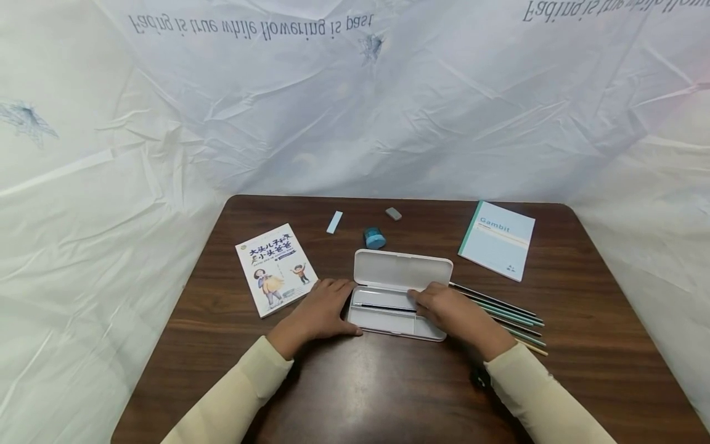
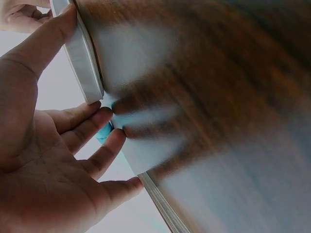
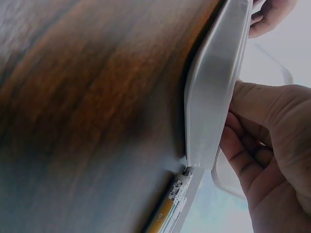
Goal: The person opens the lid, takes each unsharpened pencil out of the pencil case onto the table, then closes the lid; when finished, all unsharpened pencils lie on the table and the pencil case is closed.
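A white pencil case (image 1: 383, 319) lies with its lid (image 1: 403, 269) raised, in the middle of the table. One dark pencil (image 1: 385, 307) lies lengthwise inside it. My right hand (image 1: 444, 308) reaches over the case's right part, fingers curled around the pencil's right end; the grip itself is hidden in the right wrist view. Around the left end of the case (image 2: 85, 58) my left hand (image 1: 327, 306) rests, thumb at the front edge and the other fingers loosely spread on the table. Several pencils (image 1: 516, 316) lie to the right of the case, partly behind my right forearm.
A picture-cover book (image 1: 277, 269) lies left of the case, close to my left hand. Behind the case are a blue pencil sharpener (image 1: 374, 238), a grey eraser (image 1: 394, 214) and a pale strip (image 1: 334, 222). A light-blue notebook (image 1: 497, 240) lies at the back right.
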`<state>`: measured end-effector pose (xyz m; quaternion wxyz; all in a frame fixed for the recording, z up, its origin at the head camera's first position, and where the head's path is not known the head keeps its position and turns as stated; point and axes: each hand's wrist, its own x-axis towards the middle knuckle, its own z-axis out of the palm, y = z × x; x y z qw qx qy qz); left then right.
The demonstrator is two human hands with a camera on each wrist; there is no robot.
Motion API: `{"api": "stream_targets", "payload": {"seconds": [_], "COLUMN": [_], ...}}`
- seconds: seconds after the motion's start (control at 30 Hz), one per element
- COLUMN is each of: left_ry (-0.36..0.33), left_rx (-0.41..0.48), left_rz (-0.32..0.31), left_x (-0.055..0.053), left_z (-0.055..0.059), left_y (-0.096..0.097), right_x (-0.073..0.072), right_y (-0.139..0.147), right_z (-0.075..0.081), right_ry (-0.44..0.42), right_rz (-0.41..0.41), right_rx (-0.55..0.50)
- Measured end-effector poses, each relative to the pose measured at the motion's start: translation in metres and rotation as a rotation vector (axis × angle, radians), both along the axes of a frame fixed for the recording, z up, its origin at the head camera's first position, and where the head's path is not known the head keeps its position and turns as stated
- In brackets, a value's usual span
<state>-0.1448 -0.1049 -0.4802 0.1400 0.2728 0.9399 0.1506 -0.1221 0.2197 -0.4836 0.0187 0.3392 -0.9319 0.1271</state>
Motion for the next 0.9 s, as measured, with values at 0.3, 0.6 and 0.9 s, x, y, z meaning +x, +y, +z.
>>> {"api": "stream_targets", "payload": {"seconds": [0.3, 0.6, 0.9], "left_ry": [0.005, 0.008, 0.012], "left_rx": [-0.002, -0.003, -0.001], "left_rz": [-0.006, -0.004, -0.006], "left_x": [0.0, -0.001, 0.0], "left_z": [0.0, -0.001, 0.0], "left_y": [0.0, 0.0, 0.001], "right_x": [0.001, 0.005, 0.034], "right_y": [-0.003, 0.005, 0.075], "right_z": [-0.003, 0.008, 0.02], "right_ry": [0.016, 0.016, 0.233], "right_rz": [-0.019, -0.054, -0.18], "right_rx": [0.022, -0.057, -0.095]}}
